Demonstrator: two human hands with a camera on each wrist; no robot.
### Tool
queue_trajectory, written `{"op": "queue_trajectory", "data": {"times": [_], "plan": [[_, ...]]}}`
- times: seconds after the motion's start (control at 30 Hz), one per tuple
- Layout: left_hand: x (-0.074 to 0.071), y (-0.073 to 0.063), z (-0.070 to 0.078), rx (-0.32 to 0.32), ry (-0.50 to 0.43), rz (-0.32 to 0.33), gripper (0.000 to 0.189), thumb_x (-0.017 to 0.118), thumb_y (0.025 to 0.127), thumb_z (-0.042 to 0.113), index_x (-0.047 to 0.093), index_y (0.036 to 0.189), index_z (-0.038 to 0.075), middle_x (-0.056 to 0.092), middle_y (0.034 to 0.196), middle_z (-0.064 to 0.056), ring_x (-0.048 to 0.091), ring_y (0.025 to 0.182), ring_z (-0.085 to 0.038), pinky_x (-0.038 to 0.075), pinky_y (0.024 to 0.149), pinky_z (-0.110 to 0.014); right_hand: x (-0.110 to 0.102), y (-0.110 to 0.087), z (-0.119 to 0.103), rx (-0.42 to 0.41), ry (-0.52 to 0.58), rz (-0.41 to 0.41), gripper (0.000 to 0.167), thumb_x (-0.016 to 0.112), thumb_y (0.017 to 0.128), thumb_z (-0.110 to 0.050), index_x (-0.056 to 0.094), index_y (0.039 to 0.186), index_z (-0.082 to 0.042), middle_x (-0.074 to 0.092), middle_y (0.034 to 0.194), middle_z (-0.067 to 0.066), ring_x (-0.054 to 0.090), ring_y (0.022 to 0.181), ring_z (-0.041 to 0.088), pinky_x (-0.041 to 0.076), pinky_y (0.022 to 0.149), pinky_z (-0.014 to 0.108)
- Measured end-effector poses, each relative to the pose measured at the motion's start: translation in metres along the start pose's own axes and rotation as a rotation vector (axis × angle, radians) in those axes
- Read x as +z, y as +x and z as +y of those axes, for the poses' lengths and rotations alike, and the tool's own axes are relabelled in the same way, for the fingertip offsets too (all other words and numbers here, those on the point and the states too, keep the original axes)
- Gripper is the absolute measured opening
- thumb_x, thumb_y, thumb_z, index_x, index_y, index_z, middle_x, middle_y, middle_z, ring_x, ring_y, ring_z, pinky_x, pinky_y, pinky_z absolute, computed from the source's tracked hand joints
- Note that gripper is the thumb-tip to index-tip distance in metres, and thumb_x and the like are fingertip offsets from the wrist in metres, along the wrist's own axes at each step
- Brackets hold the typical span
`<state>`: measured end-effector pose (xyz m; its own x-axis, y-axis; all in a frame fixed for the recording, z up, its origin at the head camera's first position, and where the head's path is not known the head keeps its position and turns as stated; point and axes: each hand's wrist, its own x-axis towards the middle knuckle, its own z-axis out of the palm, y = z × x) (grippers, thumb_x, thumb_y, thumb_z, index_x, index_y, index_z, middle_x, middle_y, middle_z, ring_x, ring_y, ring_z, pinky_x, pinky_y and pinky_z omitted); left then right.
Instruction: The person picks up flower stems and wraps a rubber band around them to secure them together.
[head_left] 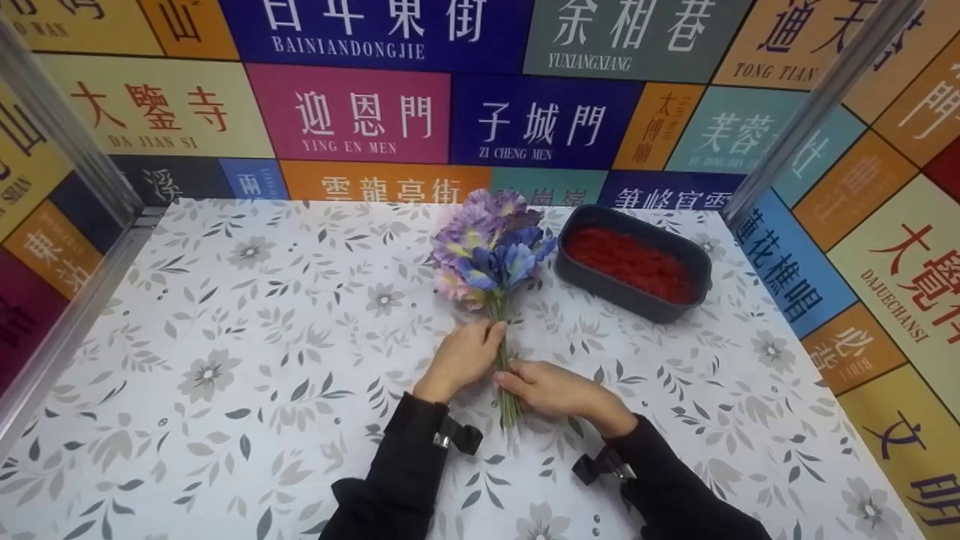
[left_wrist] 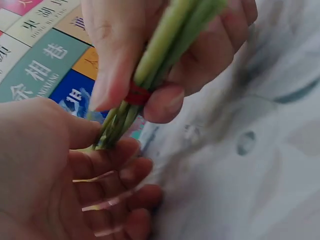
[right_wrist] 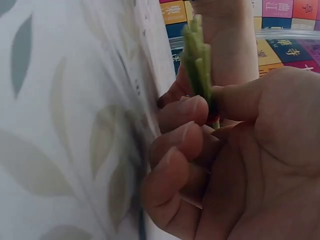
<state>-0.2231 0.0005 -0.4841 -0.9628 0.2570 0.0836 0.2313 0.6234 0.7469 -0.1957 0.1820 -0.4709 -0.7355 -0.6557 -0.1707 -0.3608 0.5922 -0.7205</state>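
A bunch of purple, pink and blue flowers (head_left: 489, 247) lies near the middle of the table in the head view, blooms pointing away. My left hand (head_left: 465, 354) pinches its green stems just below the blooms. Lower down, my right hand (head_left: 559, 388) pinches the same stems between thumb and fingers. The stem ends (head_left: 510, 412) stick out below it toward me. In the left wrist view a red band (left_wrist: 137, 94) circles the stems, between the right thumb and a fingertip. Its far side is hidden.
Right of the blooms stands a dark grey oblong container (head_left: 615, 292) with red filling (head_left: 634, 262). A white tablecloth (head_left: 210, 375) with a grey leaf print covers the table. Panels with printed Chinese lettering (head_left: 352, 112) rise behind and at both sides, with metal posts (head_left: 810, 105) at the corners.
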Motion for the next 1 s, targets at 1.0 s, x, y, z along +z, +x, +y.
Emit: {"op": "queue_trajectory", "data": {"times": [1.0], "plan": [[0.0074, 0.0009, -0.0085, -0.056, 0.079, 0.004, 0.039, 0.045, 0.108, 0.036, 0.067, 0.087, 0.012, 0.072, 0.094, -0.013, 0.069, 0.093, -0.037, 0.052, 0.08, -0.052, 0.0044, -0.0004, -0.0001, -0.037, -0.178, -0.028, 0.026, 0.054, 0.106, -0.028, 0.055, 0.086, -0.011, 0.048, 0.071, -0.006, 0.049, 0.064, 0.012, 0.044, 0.062, 0.032]]}}
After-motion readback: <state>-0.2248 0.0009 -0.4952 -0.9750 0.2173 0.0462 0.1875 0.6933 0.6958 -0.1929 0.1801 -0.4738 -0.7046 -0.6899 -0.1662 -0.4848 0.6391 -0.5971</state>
